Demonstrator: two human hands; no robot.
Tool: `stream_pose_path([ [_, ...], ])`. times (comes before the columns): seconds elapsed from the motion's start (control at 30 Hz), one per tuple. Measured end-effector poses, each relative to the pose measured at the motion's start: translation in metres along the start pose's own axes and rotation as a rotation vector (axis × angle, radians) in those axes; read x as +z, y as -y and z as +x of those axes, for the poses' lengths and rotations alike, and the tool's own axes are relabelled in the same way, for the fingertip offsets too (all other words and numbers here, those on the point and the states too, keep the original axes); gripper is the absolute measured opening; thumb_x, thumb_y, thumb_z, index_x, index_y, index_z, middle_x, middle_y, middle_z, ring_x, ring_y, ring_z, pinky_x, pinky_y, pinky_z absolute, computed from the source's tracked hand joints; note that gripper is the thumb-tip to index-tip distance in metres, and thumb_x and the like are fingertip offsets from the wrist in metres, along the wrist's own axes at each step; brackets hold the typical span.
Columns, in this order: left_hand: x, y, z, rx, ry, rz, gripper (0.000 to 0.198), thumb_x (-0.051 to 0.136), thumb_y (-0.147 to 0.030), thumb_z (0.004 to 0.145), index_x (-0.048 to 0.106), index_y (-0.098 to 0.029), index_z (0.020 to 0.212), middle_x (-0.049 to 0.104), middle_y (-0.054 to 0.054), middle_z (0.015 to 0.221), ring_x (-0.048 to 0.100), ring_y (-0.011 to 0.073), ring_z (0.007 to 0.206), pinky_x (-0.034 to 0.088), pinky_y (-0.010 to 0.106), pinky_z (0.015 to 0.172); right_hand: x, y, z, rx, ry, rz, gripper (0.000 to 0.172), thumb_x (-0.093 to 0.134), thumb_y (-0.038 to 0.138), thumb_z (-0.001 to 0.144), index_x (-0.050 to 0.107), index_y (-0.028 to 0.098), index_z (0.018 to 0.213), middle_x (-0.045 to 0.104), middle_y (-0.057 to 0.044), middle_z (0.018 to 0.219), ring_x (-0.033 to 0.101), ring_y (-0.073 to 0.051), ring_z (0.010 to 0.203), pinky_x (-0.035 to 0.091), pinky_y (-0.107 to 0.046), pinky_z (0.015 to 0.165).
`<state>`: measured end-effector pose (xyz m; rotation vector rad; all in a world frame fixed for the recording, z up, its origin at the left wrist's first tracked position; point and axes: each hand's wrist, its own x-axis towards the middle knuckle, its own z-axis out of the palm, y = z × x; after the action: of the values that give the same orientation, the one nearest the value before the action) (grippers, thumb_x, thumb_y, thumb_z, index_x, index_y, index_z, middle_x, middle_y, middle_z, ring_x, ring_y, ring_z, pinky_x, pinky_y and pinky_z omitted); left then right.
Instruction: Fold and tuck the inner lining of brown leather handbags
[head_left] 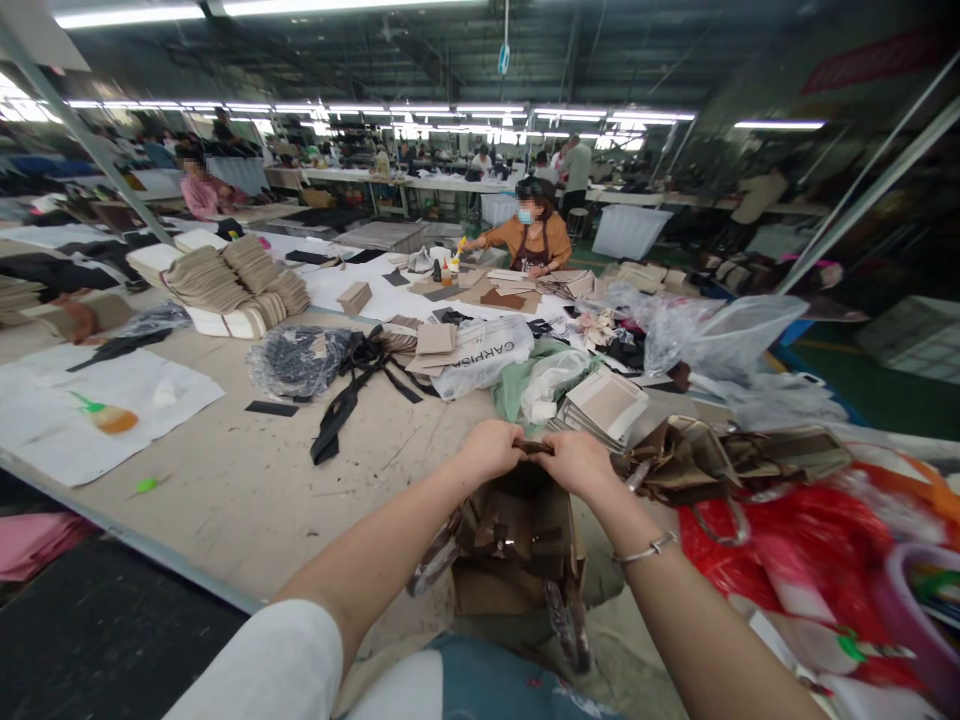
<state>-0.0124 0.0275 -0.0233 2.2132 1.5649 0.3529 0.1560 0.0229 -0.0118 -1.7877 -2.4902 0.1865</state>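
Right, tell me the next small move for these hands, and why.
Probably ease the hands slightly apart, pressing along the far edge of the brown bag: the left hand and right hand both pinch it, close together.

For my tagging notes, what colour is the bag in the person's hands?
The bag is brown, best seen in the head view.

The bag [517,590] lies front and centre, a tub [894,580] at right. Left on the worktable [397,440], a bottle [114,419] rests on a paper sheet [45,400], stacked panels [206,283] behind; opposite, a co-worker [531,240].
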Motion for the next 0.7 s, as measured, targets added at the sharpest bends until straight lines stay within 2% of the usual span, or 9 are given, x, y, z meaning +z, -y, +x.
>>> stream_pose_path([
  [0.1,0.001,0.001,-0.001,0.012,-0.015,0.006,0.017,0.062,-0.032,0.072,0.070,-0.020,0.080,0.068,0.006,0.075,0.060,0.0220,0.074,0.037,0.027,0.061,-0.001,-0.002,-0.001,0.005,0.013,0.039,0.025,0.058,0.047,0.078,0.071,0.026,0.075,0.070,-0.004,0.075,0.062,-0.019,0.070,0.040,-0.026,0.057],
  [0.2,0.001,0.001,-0.001,0.008,-0.029,0.010,0.018,0.061,-0.033,0.072,0.070,-0.020,0.081,0.068,0.005,0.075,0.059,0.0208,0.074,0.036,0.026,0.060,0.001,-0.009,-0.004,-0.072,0.005,0.191,0.020,0.062,0.043,0.076,0.071,0.028,0.085,0.071,-0.002,0.082,0.062,-0.019,0.076,0.042,-0.026,0.063],
  [0.33,-0.003,-0.001,0.000,-0.031,-0.006,0.000,0.018,0.063,-0.032,0.070,0.069,-0.020,0.082,0.068,0.005,0.078,0.059,0.0204,0.076,0.037,0.026,0.062,0.005,-0.016,-0.006,-0.175,-0.033,0.369,0.033,0.062,0.042,0.077,0.067,0.028,0.106,0.070,-0.001,0.095,0.062,-0.017,0.081,0.044,-0.026,0.072],
  [0.47,-0.005,0.002,0.001,-0.010,0.008,-0.028,0.018,0.064,-0.031,0.070,0.070,-0.019,0.083,0.069,0.005,0.079,0.060,0.0208,0.079,0.039,0.025,0.064,0.003,-0.012,-0.001,-0.154,-0.077,0.271,0.027,0.049,0.039,0.087,0.071,0.026,0.095,0.071,-0.002,0.091,0.062,-0.017,0.083,0.043,-0.025,0.074],
  [0.57,-0.003,0.007,-0.001,0.053,-0.015,-0.123,0.028,0.066,-0.033,0.069,0.069,-0.020,0.094,0.070,0.003,0.085,0.061,0.0202,0.081,0.042,0.025,0.067,-0.002,-0.007,0.002,-0.172,-0.067,0.149,0.028,0.046,0.036,0.087,0.072,0.025,0.088,0.071,-0.004,0.088,0.062,-0.018,0.083,0.043,-0.026,0.072],
  [0.63,0.000,0.006,-0.007,0.125,-0.049,-0.210,0.034,0.065,-0.036,0.072,0.067,-0.021,0.103,0.070,0.002,0.094,0.062,0.0193,0.085,0.044,0.025,0.073,-0.003,-0.005,-0.001,-0.214,-0.078,0.100,0.030,0.044,0.034,0.088,0.072,0.024,0.087,0.071,-0.005,0.088,0.063,-0.019,0.083,0.044,-0.028,0.072],
  [0.7,0.003,0.002,-0.014,0.190,-0.073,-0.225,0.029,0.056,-0.037,0.081,0.067,-0.023,0.104,0.070,0.002,0.101,0.062,0.0186,0.091,0.045,0.025,0.078,0.002,-0.006,-0.009,-0.258,-0.109,0.091,0.033,0.040,0.034,0.088,0.071,0.024,0.087,0.071,-0.006,0.087,0.064,-0.022,0.080,0.046,-0.031,0.070],
])
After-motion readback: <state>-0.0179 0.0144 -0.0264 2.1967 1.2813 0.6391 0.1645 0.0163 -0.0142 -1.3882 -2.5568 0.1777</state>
